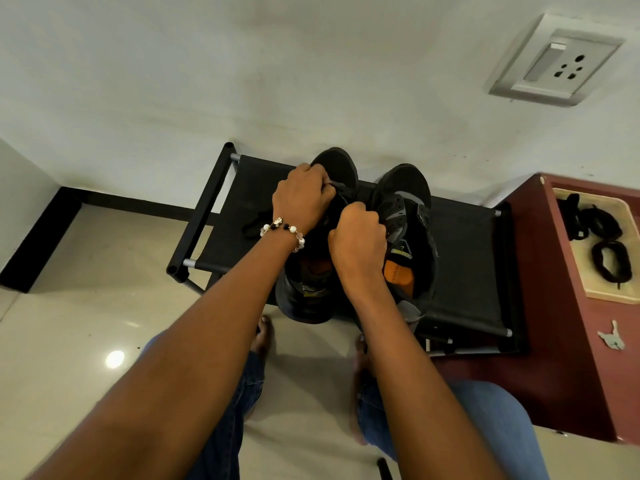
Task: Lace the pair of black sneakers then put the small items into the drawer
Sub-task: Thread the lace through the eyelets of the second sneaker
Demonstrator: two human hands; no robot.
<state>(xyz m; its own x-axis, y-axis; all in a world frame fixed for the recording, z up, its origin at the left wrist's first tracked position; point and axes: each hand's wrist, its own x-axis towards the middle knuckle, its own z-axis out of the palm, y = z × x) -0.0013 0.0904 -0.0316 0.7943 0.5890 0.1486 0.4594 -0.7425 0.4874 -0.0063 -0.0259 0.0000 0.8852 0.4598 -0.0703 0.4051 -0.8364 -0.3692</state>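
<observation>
Left hand [304, 199] — pinching the lace [337, 184] | right hand [358, 233] — fist curled, grip hidden | left sneaker [334, 174] beneath both | advice: pull evenly, keep lace flat.

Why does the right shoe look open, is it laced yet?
Not laced: the right sneaker gapes, eyelets bare, orange insole showing.

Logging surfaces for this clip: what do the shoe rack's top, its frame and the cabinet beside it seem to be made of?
Shoe rack top: black woven fabric by its matte look and slight sag. Rack frame: black tubes, probably plastic-coated, with bare grey metal ends. Cabinet: maroon, smooth with a dull sheen, likely laminated board, though painted wood cannot be ruled out.
</observation>
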